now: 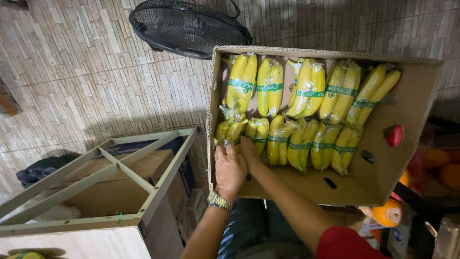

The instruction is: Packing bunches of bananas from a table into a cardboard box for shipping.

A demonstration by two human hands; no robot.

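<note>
The left hand [229,169], with a watch [220,201] at the wrist, is laid flat with fingers spread on the near-left banana pack [229,130] in the box [412,124]. The right hand [249,149] is tucked beside it, mostly hidden, so its grip cannot be told. The pack is set in the near row's left corner, its long axis running away from the person, stems toward the far wall. Soft fruit could be bruised if pressed hard against the cardboard.
</note>
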